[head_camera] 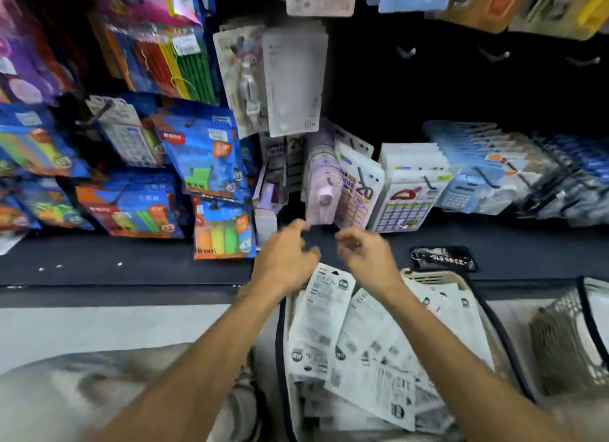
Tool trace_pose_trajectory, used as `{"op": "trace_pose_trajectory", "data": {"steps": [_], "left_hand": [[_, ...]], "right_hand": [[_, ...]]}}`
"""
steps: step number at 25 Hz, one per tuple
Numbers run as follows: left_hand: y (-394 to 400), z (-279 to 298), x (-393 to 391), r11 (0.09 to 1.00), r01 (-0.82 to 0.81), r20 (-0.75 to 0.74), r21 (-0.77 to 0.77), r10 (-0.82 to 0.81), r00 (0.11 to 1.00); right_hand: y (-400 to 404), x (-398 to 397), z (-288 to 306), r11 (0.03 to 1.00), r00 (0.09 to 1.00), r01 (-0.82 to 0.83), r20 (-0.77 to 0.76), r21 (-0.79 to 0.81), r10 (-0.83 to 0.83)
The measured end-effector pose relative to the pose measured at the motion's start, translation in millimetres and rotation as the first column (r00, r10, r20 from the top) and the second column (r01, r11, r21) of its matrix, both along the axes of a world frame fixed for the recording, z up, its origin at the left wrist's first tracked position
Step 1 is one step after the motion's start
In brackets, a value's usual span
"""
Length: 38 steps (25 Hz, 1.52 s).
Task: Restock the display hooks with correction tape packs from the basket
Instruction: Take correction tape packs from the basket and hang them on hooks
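Correction tape packs (329, 323) fill basket (428, 276); left hand (286, 253), right hand (365, 253) raised above, fingers loosely curled, holding nothing.

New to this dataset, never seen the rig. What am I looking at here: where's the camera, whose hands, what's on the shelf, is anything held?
There is no robot. A person wears one wide-angle camera on the head, looking forward and down, so both bare arms reach in from the bottom.

The left hand and right hand are raised, fingers loosely curled, just below a purple pack hanging on the display. The picture is blurred; neither hand seems to hold anything, though the left fingertips are at that pack's lower corner.

Below sits a basket full of white correction tape packs. On the dark ledge lies a black keyring tag. Blue stationery packs hang at left.
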<state>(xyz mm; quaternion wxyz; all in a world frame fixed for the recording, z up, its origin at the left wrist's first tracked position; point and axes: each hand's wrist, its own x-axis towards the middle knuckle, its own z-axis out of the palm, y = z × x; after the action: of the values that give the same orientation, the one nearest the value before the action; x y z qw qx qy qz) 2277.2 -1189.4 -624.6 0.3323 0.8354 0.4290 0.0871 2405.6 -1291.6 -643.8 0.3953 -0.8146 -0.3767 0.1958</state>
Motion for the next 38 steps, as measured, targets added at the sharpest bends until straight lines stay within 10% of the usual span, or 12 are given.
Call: {"op": "trace_pose_trajectory", "data": {"steps": [2, 5, 11, 17, 22, 26, 29, 34, 38], "left_hand": [[-28.2, -53.9, -4.3, 0.988, 0.104, -0.294, -0.110, -0.133, 0.946], [-48.4, -109.0, -8.1, 0.945, 0.040, -0.357, -0.324, -0.161, 0.920], [-75.8, -129.9, 12.7, 0.899, -0.198, -0.090, -0.390, 0.177, 0.980], [-87.6, -121.0, 33.3, 0.737, 0.211, 0.292, -0.642, -0.019, 0.956], [-73.3, -124.9, 26.6, 0.620, 0.023, 0.260, -0.784, 0.294, 0.920], [-59.9, -128.2, 22.9, 0.632, -0.198, 0.232, -0.750, 0.531, 0.815], [-59.3, -132.6, 17.3, 0.731, -0.277, 0.210, -0.623, 0.498, 0.841], [-68.3, -137.7, 17.2, 0.891, -0.223, 0.233, -0.395, 0.332, 0.914], [-65.5, -134.2, 21.7, 0.787, -0.106, 0.300, -0.607, 0.352, 0.887]], "right_hand": [[-52.2, -11.8, -58.8, 0.972, 0.994, 0.074, -0.058, -0.224, -0.089], [-81.3, -20.0, -106.1, 0.904, 0.984, 0.057, -0.130, -0.423, -0.123], [-88.2, -26.1, -113.1, 0.962, 0.779, 0.069, -0.588, -0.264, -0.217], [-87.5, -18.9, -113.9, 0.894, 0.441, 0.425, -0.830, -0.142, -0.341], [-92.2, -18.7, -107.1, 0.977, 0.694, 0.214, -0.706, 0.014, -0.142], [-94.3, -12.8, -114.6, 0.775, 0.699, 0.603, -0.343, -0.190, -0.628], [-90.9, -4.9, -122.3, 0.828, 0.543, 0.468, -0.639, -0.309, -0.545], [-78.3, -20.7, -112.3, 0.863, 0.823, 0.499, -0.271, -0.077, -0.500], [-66.9, -29.7, -92.1, 0.952, 0.925, 0.303, -0.251, 0.039, -0.284]]}}
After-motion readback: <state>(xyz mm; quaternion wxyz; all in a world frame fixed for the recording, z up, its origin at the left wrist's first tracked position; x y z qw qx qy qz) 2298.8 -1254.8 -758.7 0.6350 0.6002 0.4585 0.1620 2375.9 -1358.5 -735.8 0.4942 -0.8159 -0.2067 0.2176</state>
